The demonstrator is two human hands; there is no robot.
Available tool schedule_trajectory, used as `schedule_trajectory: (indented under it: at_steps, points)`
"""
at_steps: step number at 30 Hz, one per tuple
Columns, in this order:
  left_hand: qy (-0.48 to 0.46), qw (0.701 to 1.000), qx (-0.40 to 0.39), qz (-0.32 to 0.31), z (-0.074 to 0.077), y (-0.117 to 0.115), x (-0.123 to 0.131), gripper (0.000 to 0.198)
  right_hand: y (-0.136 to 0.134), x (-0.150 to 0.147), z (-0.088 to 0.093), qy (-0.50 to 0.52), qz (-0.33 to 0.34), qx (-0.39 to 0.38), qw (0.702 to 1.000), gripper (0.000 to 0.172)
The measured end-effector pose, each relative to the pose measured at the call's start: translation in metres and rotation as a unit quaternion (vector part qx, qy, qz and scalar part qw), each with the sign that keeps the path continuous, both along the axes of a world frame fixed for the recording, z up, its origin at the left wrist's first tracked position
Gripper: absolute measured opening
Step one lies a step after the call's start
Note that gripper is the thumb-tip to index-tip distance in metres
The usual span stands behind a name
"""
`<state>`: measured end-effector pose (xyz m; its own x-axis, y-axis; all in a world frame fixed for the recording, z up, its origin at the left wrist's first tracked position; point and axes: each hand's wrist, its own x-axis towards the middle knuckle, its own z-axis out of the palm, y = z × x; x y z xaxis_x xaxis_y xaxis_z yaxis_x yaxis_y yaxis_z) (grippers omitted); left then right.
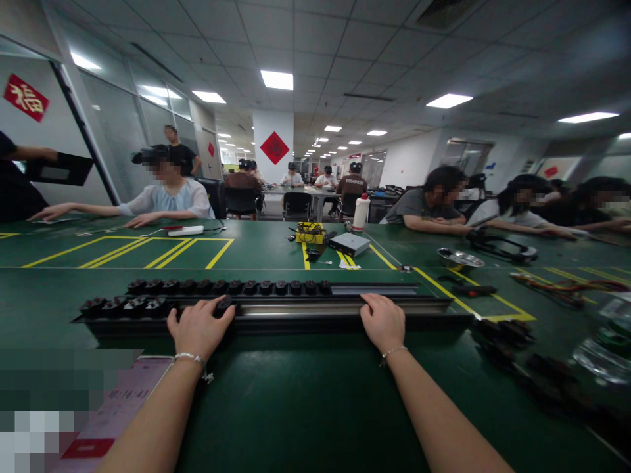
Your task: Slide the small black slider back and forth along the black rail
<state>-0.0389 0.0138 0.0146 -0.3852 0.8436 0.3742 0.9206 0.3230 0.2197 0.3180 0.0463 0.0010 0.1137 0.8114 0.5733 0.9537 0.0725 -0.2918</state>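
Note:
Two long black rails lie side by side across the green table. The near rail [296,323] holds several black socket modules [116,306] at its left part, and its right part is an open channel. A longer row of black modules [236,287] fills much of the far rail [379,290]. My left hand [202,328] rests on the near rail, its thumb and fingers closed round a black module [225,305]. My right hand [384,322] lies over the near rail's front edge farther right, fingers bent onto it; the fingertips are partly hidden.
On the green table [305,407], loose black parts [507,335] and a clear plastic bottle [606,341] are at the right. Beyond the rails stand a silver box [350,244], a yellow object [310,232], a metal bowl [461,258] and a white bottle [361,213]. People sit across the table.

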Motion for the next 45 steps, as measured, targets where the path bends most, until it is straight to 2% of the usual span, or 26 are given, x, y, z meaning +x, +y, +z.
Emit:
schedule_trajectory:
  at_steps: [45]
  points:
    - [-0.012, 1.000, 0.008, -0.005, 0.0024, -0.0016, 0.0023, 0.045, -0.0025, -0.0014, 0.0026, 0.009, 0.000, 0.000, 1.000, 0.035]
